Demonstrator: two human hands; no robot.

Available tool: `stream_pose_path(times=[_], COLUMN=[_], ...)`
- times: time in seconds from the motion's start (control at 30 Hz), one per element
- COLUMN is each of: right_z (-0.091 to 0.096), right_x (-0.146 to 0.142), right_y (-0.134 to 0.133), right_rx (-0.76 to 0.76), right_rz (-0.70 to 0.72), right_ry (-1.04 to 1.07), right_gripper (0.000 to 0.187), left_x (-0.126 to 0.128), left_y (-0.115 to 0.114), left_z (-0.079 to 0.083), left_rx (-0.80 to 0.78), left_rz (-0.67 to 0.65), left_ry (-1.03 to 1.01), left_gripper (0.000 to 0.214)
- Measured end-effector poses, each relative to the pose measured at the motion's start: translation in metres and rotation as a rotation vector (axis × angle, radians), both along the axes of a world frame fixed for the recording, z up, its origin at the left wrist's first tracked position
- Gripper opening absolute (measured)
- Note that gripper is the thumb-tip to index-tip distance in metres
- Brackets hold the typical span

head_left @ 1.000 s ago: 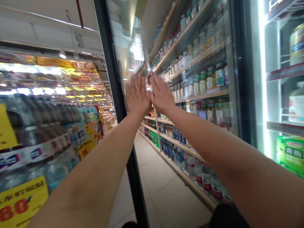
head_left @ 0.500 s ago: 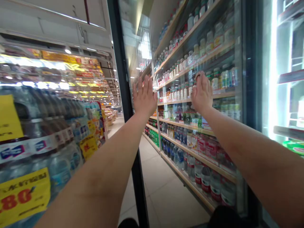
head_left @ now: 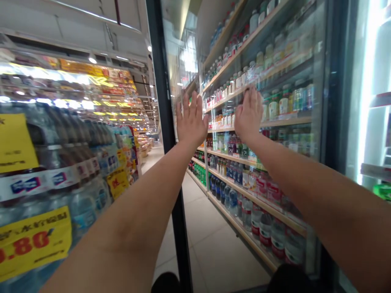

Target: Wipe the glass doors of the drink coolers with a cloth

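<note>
A glass door [head_left: 214, 228] in a black frame [head_left: 172, 134] stands swung out in front of me, with shelves of bottled drinks showing through the pane. Flat against the glass, close to the frame, lies my left hand [head_left: 192, 122], fingers spread, holding nothing. My right hand [head_left: 249, 116] is raised at the pane a little further right. Its fingers are stretched upward and lie close together, and their tips meet a dark patch that looks like their reflection. Nothing graspable shows in either palm.
On the left, stacked bottled drinks [head_left: 82, 207] carry yellow price signs [head_left: 35, 242]. A lit cooler [head_left: 371, 93] stands open at the right edge. Wooden shelves [head_left: 259, 205] with several rows of bottles line the far side. Pale floor tiles [head_left: 214, 252] show below.
My right hand has shifted left across the pane, nearer my left hand. The left hand stays on the glass; the whole view has drifted slightly.
</note>
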State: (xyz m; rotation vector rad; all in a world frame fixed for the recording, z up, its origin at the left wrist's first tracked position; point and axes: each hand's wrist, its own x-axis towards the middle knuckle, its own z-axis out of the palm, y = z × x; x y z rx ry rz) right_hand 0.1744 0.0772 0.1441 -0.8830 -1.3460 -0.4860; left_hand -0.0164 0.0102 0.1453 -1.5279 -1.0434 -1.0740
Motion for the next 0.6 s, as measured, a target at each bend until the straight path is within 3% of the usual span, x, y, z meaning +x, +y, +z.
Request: stream_pose_path(times=[0.13, 0.23, 0.43, 0.6], right_z=[-0.013, -0.019, -0.021, -0.022], right_x=[-0.035, -0.043, -0.019, 0.019], right_y=[-0.029, -0.031, -0.014, 0.002], right_rx=[0.069, 0.104, 0.164, 0.106], right_rz=[0.06, 0.098, 0.125, 0.057], right_ry=[-0.304, -0.431, -0.505, -0.371], right_gripper=[0.063, 0.062, 0.062, 0.063], left_x=[0.004, 0.007, 0.009, 0.009], left_y=[-0.004, -0.007, -0.008, -0.008], left_z=[0.001, 0.001, 0.0, 0.0], left_rx=[-0.028, -0.069, -0.06, -0.059], left_rz=[0.092, 0.16, 0.187, 0.18], left_ry=[-0.013, -0.043, -0.068, -0.063], left_gripper=[0.069, 0.071, 0.072, 0.07])
